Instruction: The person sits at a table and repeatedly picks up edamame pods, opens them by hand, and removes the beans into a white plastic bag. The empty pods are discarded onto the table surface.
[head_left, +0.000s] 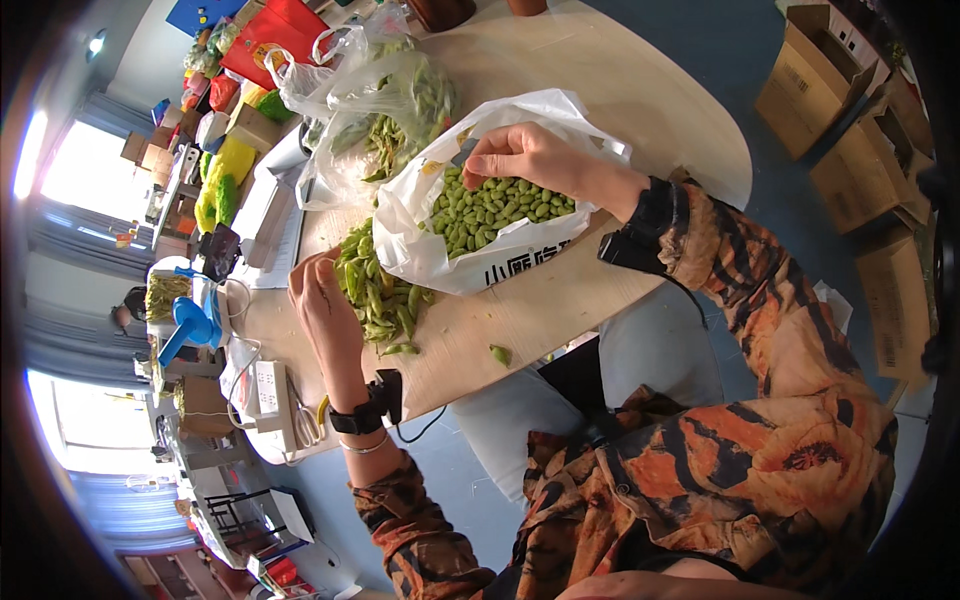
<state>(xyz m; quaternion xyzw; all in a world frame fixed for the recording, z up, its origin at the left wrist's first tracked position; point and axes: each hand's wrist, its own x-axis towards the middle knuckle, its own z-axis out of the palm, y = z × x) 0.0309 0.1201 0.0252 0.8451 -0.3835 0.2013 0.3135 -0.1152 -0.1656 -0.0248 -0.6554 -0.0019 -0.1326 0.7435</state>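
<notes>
My right hand (525, 159) is over an opened white plastic bag (420, 259) full of shelled green beans (495, 214), its fingers curled and thumb near the fingertips; whether it pinches a bean I cannot tell. At the left edge of a pile of green bean pods (375, 289) is my left hand (319, 300), its fingertips bent down and partly hidden. The pile lies on the wooden table against the bag's left side. One loose pod (500, 355) rests near the table's front edge. Both wrists wear black straps.
Clear plastic bags (409, 90) holding more pods stand behind the white bag. At the left are a power strip (268, 386), cables, scissors (306, 426) and a blue plastic device (187, 326). A red bag (274, 41) is at the back. Cardboard boxes (810, 82) stand on the floor at right.
</notes>
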